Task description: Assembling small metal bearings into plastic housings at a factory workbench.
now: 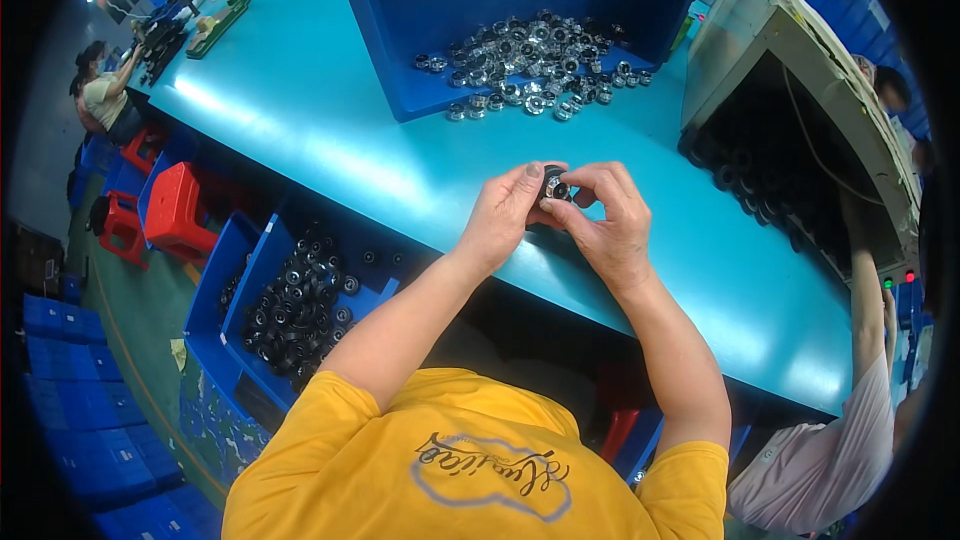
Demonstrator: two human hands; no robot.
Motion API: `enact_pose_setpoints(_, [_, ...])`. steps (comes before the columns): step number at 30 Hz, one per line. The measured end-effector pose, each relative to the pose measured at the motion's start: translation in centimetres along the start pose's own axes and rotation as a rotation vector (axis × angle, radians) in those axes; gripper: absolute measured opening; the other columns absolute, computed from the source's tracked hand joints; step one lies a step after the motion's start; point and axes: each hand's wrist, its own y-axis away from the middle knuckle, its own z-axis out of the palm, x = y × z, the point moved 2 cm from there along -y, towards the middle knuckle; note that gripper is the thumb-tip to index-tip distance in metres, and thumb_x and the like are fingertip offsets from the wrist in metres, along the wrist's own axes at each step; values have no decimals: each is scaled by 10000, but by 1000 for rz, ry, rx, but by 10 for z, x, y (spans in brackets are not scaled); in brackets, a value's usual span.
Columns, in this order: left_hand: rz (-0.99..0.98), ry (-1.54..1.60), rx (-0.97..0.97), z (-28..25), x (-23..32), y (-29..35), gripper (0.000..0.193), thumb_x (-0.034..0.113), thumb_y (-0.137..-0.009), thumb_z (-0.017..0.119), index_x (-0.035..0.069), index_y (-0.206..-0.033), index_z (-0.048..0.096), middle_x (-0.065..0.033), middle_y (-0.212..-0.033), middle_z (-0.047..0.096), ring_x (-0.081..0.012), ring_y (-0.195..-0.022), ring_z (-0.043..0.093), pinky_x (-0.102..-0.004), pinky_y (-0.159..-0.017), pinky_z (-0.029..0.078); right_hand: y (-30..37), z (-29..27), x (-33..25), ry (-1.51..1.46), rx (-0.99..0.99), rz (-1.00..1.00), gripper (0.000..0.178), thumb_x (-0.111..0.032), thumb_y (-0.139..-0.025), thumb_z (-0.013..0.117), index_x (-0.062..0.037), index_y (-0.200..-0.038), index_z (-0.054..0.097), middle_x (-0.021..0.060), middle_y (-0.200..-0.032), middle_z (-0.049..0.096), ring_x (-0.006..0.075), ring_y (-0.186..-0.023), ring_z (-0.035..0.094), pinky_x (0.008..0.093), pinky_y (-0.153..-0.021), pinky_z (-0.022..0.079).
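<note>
Above the table's near edge, my two hands meet around a small wheel with a black outer ring and a shiny clear centre. My left hand grips it from the left, thumb on top against the black ring. From the other side, my right hand pinches it between thumb and bent index finger. The fingers partly cover the piece, so I cannot tell how far the centre sits inside the ring. Beyond my hands, a heap of clear wheel hubs with dark centres spills from the tipped blue bin.
Black rings lie in an open-fronted box at right, where a co-worker's arm reaches in. Below the turquoise table, a blue crate holds black wheels. Red stools and a green press stand left.
</note>
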Motion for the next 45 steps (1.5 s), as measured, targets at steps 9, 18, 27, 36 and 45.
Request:
enact_pose_setpoints(9, [76,-81,-32,0,-2,0,374,286,-1067,585,-16,-1287,568,-65,-1053,659,-127,-917,661,-306,-796,593,-2,-5,-2,2,-113,69,337,-56,-758,850,-51,-1061,703,68,-1002,646,185,-828,678,306,-724,583])
enact_pose_setpoints(18, [95,-93,-26,-6,-9,4,330,267,-1065,584,51,-1312,545,-59,-1017,635,-128,-828,641,-318,-747,603,7,0,25,-442,-305,511,378,-201,-977,722,-27,-1309,674,103,-1172,642,189,-1033,680,323,-874,569])
enact_pose_setpoints(27, [76,-246,43,-1,-5,8,226,185,-1060,582,74,-1257,587,-29,-930,643,-74,-695,584,-259,-627,576,11,2,29,-612,-249,704,255,-164,-966,740,37,-1116,699,100,-984,751,135,-882,687,293,-819,563])
enact_pose_setpoints(36, [54,-181,74,-4,-7,1,165,123,-1057,555,56,-1195,615,-4,-868,611,-53,-658,552,-246,-595,566,22,10,30,-668,-179,592,222,-130,-954,747,26,-1101,687,97,-996,748,134,-899,689,292,-806,567])
enact_pose_setpoints(45, [44,-137,-37,-4,-3,1,340,205,-1041,624,63,-1346,572,-26,-1017,616,-90,-726,596,-273,-633,579,16,5,39,-799,-197,755,216,-157,-965,732,0,-1111,708,64,-954,743,111,-818,666,270,-737,545])
